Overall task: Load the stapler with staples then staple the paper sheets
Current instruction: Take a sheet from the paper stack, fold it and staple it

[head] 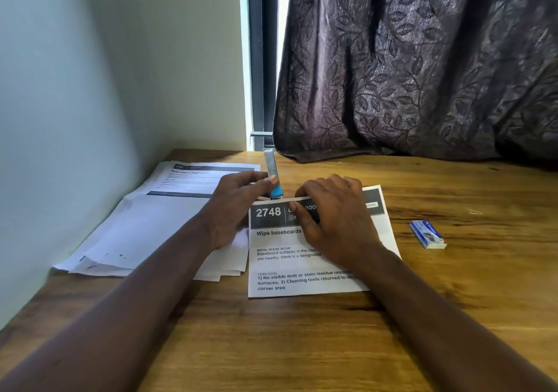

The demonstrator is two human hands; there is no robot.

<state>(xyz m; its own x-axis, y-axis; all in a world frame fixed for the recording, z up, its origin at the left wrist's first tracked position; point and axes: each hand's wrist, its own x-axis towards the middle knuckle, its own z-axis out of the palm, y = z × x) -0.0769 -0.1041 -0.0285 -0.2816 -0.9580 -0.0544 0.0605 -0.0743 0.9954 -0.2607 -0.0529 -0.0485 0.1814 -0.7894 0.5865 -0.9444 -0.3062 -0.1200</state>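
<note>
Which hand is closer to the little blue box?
Right. The right hand holds the sheet left of the blue box; the left hand holds the stapler farther left.

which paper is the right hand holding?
The 2748 sheet, headed Wipe baseboards: the right hand pinches its top edge by the stapler. The other stack lies left, by the wall.
</note>
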